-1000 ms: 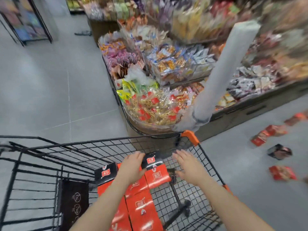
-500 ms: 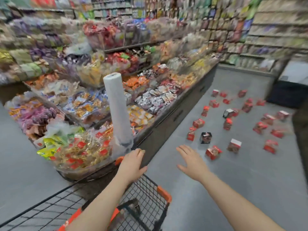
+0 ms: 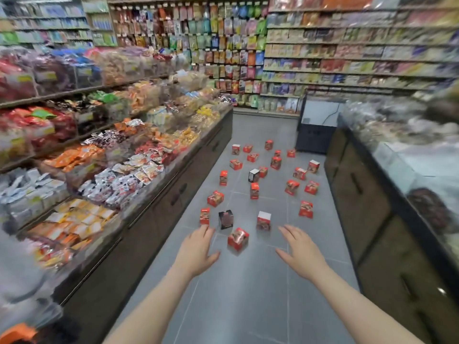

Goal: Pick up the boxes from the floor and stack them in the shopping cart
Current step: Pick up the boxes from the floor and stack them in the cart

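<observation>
both hands, left hand (image 3: 197,252) and right hand (image 3: 301,252), fingers spread, empty; box (image 3: 238,239) writing unreadable

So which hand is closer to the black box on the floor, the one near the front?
The left hand. Its fingertips reach just below and left of the black box. The right hand is farther away, off to the box's right. Both are open and empty.

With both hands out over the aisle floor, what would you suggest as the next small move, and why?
Probably lower both hands onto the nearest red box. The left hand and right hand are open and empty, flanking that box, which lies closest among the boxes scattered on the floor.
</observation>
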Available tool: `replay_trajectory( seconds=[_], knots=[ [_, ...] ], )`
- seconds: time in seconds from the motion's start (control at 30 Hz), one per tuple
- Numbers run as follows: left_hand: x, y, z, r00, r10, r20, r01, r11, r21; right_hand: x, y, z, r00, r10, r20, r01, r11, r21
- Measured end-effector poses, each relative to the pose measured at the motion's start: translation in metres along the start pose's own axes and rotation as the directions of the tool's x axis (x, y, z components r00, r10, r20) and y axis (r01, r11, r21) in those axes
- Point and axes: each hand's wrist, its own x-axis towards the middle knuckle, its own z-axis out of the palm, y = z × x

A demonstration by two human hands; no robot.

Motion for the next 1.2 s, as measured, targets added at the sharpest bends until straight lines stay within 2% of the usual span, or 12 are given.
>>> replay_trajectory(
  seconds=[0.23,0.47,0.77,0.97,1.2],
  knots=[
    [0.095,0.043,0.038,0.995,0.083,0.063,-0.08,0.996,-0.044,0.022,0.09,0.004,0.979,0.2,0.029,-0.201,0.979,0.043],
    [0.205,0.032,0.062,0.988,0.112,0.102,-0.104,0.991,-0.08,0.102,0.141,0.009,0.95,0.309,0.041,-0.311,0.949,0.056],
    [0.388,-0.019,0.078,0.975,0.166,0.149,-0.159,0.985,-0.06,0.258,0.181,0.009,0.926,0.378,0.016,-0.378,0.92,0.107],
    [0.466,-0.033,0.104,0.965,0.182,0.188,-0.17,0.982,-0.078,0.325,0.21,0.023,0.918,0.387,0.084,-0.395,0.91,0.13],
    [0.554,-0.029,0.141,0.972,0.14,0.188,-0.125,0.988,-0.09,0.412,0.275,0.027,0.93,0.351,0.108,-0.363,0.922,0.133]
  ],
)
